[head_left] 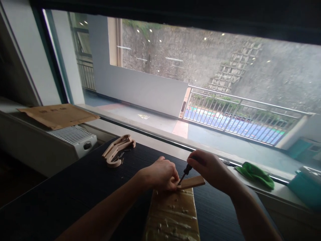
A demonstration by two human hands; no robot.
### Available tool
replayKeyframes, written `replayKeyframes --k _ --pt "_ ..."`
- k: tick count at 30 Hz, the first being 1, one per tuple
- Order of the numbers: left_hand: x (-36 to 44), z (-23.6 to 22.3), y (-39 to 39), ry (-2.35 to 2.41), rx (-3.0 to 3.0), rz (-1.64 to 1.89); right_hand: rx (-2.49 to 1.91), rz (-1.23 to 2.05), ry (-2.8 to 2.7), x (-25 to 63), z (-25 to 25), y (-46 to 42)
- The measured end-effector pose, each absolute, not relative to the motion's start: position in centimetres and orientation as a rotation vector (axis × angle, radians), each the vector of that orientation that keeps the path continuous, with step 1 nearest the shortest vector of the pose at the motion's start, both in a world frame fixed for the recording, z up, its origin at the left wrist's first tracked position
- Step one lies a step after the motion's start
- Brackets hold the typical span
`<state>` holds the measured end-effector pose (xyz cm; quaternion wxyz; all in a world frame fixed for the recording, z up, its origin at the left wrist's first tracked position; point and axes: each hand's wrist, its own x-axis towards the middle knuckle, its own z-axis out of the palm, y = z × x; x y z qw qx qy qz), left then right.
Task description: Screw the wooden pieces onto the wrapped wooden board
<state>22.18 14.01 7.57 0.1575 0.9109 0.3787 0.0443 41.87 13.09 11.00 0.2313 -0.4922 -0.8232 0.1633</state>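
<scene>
Far left of the taped block [173,214], a brown envelope [59,116] lies flat on a pale heater unit [85,147], printing side up. Nearer, still left of the block and past its far end, two curved wooden parts [114,164] sit side by side on the dark desk [82,194]. A few loose screws [121,155] lie right beside them.

My left hand [160,175] is over the block's far end, fingers bent, pinching the left part of a wooden piece [193,182]. That piece lies across the block's far end, its right tip overhanging the block's right edge. Its left end is hidden under my fingers.

Screwdriver [187,170] is tilted, handle up and right, tip down on the piece just beside my left fingertips. Screw head under it too small to confirm. My right hand [209,167], above and right of the block's far end, is wrapped around the handle.

Right of the block, well apart: green cloth [255,174] crumpled on the windowsill [283,196], then a teal container [307,187].
</scene>
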Motion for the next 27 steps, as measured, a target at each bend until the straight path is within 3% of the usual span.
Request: replayKeyframes --k 7,27 --pt "22.0 7.1 14.0 1.076 2.661 0.172 -1.36 0.435 -2.602 40.5 15.2 12.7" --pt "22.2 7.2 14.0 1.11 2.617 0.198 -1.407 0.316 -2.617 40.2 15.0 11.9"
